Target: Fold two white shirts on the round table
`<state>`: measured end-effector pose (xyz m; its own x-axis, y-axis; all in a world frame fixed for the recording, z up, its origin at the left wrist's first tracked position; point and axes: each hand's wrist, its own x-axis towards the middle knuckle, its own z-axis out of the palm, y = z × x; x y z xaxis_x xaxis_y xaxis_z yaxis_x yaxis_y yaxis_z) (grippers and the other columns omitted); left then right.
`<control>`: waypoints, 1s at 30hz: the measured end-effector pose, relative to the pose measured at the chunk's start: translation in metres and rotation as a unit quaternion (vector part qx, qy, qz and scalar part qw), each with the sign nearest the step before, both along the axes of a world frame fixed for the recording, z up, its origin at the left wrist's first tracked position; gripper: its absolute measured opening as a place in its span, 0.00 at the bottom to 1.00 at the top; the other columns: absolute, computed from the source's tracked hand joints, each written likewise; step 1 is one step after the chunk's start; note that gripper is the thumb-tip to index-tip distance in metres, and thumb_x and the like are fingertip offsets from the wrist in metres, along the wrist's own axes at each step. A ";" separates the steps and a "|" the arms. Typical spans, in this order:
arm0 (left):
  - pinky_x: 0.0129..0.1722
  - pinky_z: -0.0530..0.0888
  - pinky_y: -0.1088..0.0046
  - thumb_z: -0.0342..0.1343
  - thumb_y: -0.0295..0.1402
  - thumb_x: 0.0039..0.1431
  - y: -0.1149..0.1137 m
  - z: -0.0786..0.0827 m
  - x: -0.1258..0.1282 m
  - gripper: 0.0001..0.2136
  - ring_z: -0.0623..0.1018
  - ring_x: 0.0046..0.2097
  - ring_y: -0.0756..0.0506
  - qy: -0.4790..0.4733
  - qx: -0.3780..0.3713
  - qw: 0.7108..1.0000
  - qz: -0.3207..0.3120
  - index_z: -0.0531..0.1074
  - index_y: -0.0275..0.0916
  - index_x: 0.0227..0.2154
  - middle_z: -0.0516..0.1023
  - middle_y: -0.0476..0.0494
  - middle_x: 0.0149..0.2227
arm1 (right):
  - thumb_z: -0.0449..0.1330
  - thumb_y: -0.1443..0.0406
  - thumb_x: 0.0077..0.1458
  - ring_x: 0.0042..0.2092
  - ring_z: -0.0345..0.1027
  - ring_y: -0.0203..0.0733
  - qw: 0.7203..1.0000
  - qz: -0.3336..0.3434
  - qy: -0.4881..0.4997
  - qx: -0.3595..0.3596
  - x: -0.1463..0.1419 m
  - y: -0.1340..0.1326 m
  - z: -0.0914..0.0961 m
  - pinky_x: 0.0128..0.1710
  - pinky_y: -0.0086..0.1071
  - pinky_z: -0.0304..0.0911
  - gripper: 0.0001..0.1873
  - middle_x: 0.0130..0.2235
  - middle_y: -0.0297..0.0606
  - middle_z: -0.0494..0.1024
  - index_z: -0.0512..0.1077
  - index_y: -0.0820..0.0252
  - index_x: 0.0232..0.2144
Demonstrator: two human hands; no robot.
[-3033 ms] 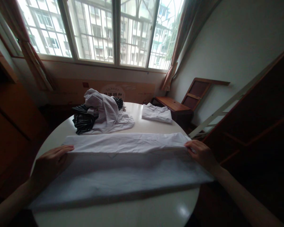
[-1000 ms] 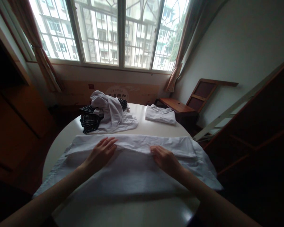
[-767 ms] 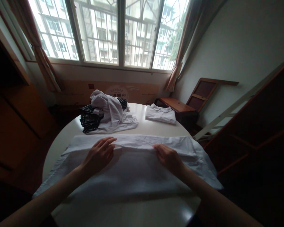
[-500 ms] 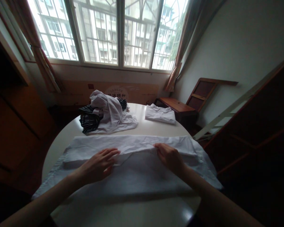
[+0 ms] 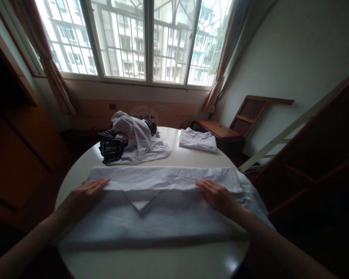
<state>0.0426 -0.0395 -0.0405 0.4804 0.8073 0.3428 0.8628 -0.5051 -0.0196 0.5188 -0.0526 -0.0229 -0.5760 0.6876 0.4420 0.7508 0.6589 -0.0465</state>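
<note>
A white shirt-like garment (image 5: 168, 223) lies folded lengthwise across the near half of the table. Its upper strip is doubled over, and a pointed flap (image 5: 141, 201) hangs from the fold left of the middle. My left hand (image 5: 90, 193) rests on the garment's left end with fingers stretched along the fold. On the right part of the same fold lies my right hand (image 5: 216, 195), fingers extended over the cloth, thumb mostly hidden. Past the right hand, a loose part of the garment (image 5: 257, 197) spreads over the table's right edge.
The round white table (image 5: 154, 259) also bears a crumpled heap of white and black striped clothes (image 5: 133, 139) at the back left. A neatly folded white shirt (image 5: 197, 140) sits at the back right. Beyond stand a wooden chair (image 5: 218, 130) and barred windows (image 5: 122, 42).
My left hand has moved left to the garment's end, and the cloth jutting out at lower left is tucked in. The pointed flap now shows. My right hand has shifted slightly right.
</note>
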 end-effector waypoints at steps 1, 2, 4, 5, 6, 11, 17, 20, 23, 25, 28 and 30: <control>0.48 0.70 0.65 0.40 0.33 0.57 0.000 -0.001 -0.007 0.18 0.73 0.48 0.42 -0.008 0.008 1.000 0.019 0.67 0.37 0.48 0.72 0.40 0.49 | 0.47 0.78 0.47 0.46 0.68 0.42 1.000 -0.026 -0.002 -0.003 0.008 -0.001 -0.001 0.46 0.39 0.65 0.22 0.44 0.42 0.74 0.67 0.61 0.44; 0.48 0.70 0.65 0.41 0.34 0.56 0.001 -0.002 -0.013 0.18 0.73 0.48 0.42 -0.016 0.015 0.999 0.033 0.67 0.38 0.47 0.72 0.40 0.49 | 0.47 0.78 0.45 0.46 0.67 0.43 0.998 -0.055 -0.005 -0.003 0.016 -0.001 -0.003 0.47 0.39 0.65 0.24 0.44 0.42 0.73 0.66 0.61 0.45; 0.48 0.70 0.66 0.41 0.36 0.56 0.001 -0.006 -0.021 0.19 0.72 0.49 0.42 -0.030 0.026 0.998 0.051 0.67 0.39 0.47 0.71 0.41 0.50 | 0.47 0.77 0.42 0.47 0.67 0.44 0.993 -0.119 -0.010 0.008 0.034 -0.004 -0.009 0.47 0.41 0.64 0.25 0.44 0.43 0.73 0.67 0.62 0.44; 0.48 0.70 0.66 0.41 0.37 0.56 0.001 -0.008 -0.022 0.19 0.72 0.49 0.42 -0.036 0.031 0.997 0.056 0.67 0.38 0.47 0.71 0.40 0.50 | 0.47 0.77 0.42 0.46 0.67 0.46 0.988 -0.153 -0.010 0.019 0.043 -0.007 -0.012 0.47 0.42 0.64 0.24 0.43 0.44 0.74 0.67 0.63 0.43; 0.48 0.70 0.66 0.41 0.37 0.56 0.001 -0.010 -0.023 0.19 0.72 0.49 0.42 -0.041 0.036 0.997 0.059 0.67 0.38 0.47 0.71 0.40 0.51 | 0.47 0.76 0.42 0.45 0.68 0.46 0.982 -0.184 -0.009 0.032 0.051 -0.009 -0.016 0.46 0.42 0.65 0.23 0.42 0.45 0.74 0.67 0.64 0.43; 0.49 0.69 0.64 0.41 0.39 0.57 -0.001 -0.010 -0.019 0.19 0.72 0.50 0.41 -0.062 0.059 0.995 0.058 0.68 0.37 0.46 0.71 0.38 0.50 | 0.48 0.73 0.47 0.38 0.71 0.46 0.960 -0.274 -0.004 0.063 0.073 -0.021 -0.028 0.37 0.38 0.67 0.14 0.39 0.44 0.76 0.68 0.62 0.37; 0.49 0.68 0.65 0.39 0.37 0.59 -0.008 -0.005 -0.020 0.19 0.70 0.51 0.43 -0.080 0.076 0.993 0.051 0.67 0.34 0.47 0.70 0.36 0.51 | 0.49 0.69 0.51 0.35 0.71 0.46 0.947 -0.305 0.001 0.101 0.069 -0.029 -0.023 0.32 0.36 0.66 0.09 0.36 0.43 0.76 0.66 0.60 0.35; 0.48 0.69 0.65 0.41 0.38 0.58 -0.009 -0.005 -0.017 0.18 0.72 0.49 0.42 -0.078 0.073 0.992 0.062 0.70 0.35 0.44 0.72 0.37 0.48 | 0.50 0.68 0.51 0.35 0.70 0.46 0.946 -0.307 -0.006 0.105 0.067 -0.030 -0.023 0.33 0.36 0.65 0.08 0.36 0.44 0.76 0.66 0.60 0.35; 0.45 0.71 0.66 0.43 0.37 0.54 -0.008 -0.007 -0.016 0.17 0.75 0.45 0.43 -0.058 0.026 0.995 0.081 0.73 0.37 0.40 0.75 0.40 0.45 | 0.50 0.69 0.49 0.34 0.70 0.45 0.948 -0.311 -0.026 0.066 0.069 -0.029 -0.024 0.33 0.35 0.64 0.09 0.34 0.43 0.76 0.68 0.61 0.33; 0.46 0.71 0.67 0.43 0.34 0.52 -0.006 -0.004 -0.017 0.17 0.75 0.46 0.43 -0.046 -0.010 0.994 0.097 0.73 0.38 0.39 0.75 0.42 0.45 | 0.49 0.70 0.48 0.34 0.71 0.44 0.948 -0.317 -0.028 0.030 0.071 -0.028 -0.021 0.33 0.34 0.63 0.11 0.34 0.42 0.77 0.69 0.61 0.33; 0.47 0.70 0.65 0.43 0.32 0.49 0.000 0.011 -0.012 0.16 0.74 0.47 0.42 -0.027 -0.046 0.991 0.120 0.75 0.41 0.36 0.76 0.44 0.44 | 0.48 0.68 0.50 0.32 0.71 0.42 0.944 -0.328 -0.019 -0.030 0.071 -0.024 -0.006 0.30 0.32 0.63 0.11 0.33 0.39 0.78 0.71 0.58 0.31; 0.46 0.70 0.62 0.43 0.33 0.50 0.005 0.027 0.006 0.15 0.74 0.46 0.40 -0.026 -0.039 0.991 0.123 0.75 0.40 0.34 0.77 0.43 0.41 | 0.48 0.66 0.51 0.33 0.72 0.42 0.947 -0.318 0.006 -0.036 0.062 -0.018 0.009 0.31 0.32 0.64 0.12 0.34 0.39 0.78 0.72 0.57 0.30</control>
